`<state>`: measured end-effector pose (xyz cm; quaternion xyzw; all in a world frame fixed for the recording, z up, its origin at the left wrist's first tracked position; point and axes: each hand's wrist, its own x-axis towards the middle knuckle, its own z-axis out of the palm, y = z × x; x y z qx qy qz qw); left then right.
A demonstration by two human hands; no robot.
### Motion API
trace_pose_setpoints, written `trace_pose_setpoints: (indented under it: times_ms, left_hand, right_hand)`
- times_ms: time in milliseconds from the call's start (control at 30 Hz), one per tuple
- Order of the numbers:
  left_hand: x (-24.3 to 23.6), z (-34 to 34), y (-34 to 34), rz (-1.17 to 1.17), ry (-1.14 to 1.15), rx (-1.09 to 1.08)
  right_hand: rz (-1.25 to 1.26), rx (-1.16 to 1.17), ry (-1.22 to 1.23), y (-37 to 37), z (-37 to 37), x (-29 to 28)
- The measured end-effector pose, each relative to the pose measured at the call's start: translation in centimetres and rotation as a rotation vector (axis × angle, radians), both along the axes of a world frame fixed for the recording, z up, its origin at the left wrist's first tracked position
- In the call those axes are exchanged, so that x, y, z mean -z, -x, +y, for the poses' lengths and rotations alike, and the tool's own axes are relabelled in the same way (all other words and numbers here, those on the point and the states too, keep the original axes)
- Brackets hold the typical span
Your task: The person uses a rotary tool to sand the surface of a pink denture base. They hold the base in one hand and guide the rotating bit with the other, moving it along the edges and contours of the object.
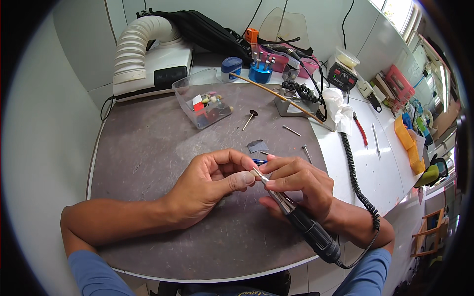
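Observation:
My left hand point(203, 181) comes in from the left, thumb and fingers pinched on a small pale piece point(255, 173) that they mostly hide; its exact kind is unclear. In my right hand point(310, 186) is a black and silver rotary handpiece point(305, 226), held like a pen. Its slim metal nose points up and left to the pale piece, and its tip is at or very near it. Just beyond the fingertips lie a scrap of grey sandpaper point(257, 146) and a partly hidden blue tool point(259, 161). A headed metal pin point(307, 154) rests beyond my right hand.
A clear bin point(183, 104) of small coloured bits, a dark disc on a shank point(253, 113) and a wooden stick point(276, 96) lie farther back. At right are red-handled pliers point(361, 130), a coiled cord point(351, 167) and a control box point(341, 76). A hosed white machine point(153, 61) stands back left.

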<state>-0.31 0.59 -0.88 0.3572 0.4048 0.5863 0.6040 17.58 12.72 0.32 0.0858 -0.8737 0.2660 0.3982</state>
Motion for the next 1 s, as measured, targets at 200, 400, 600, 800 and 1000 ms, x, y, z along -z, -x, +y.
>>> trace_pose_setpoints:
  times_ms: [200,400,600,800,1000]
  left_hand:
    - [-0.23,-0.09,0.03,-0.009,0.017,0.018]
    - [-0.23,-0.08,0.01,-0.002,0.030,0.022]
    - [-0.23,-0.02,-0.07,-0.003,0.004,0.020]
    - [-0.14,0.01,-0.02,-0.005,0.010,0.021]
    - [-0.10,-0.05,0.03,-0.013,0.021,0.022]
  right_hand:
    - [0.003,-0.010,-0.004,0.09,0.03,0.10]
    - [-0.018,-0.001,-0.005,0.10,0.09,0.08]
    - [0.016,-0.011,0.012,0.03,0.04,0.25]
    - [-0.006,-0.008,-0.010,0.01,-0.07,0.09]
    - [-0.008,-0.001,-0.018,0.12,-0.05,0.14]
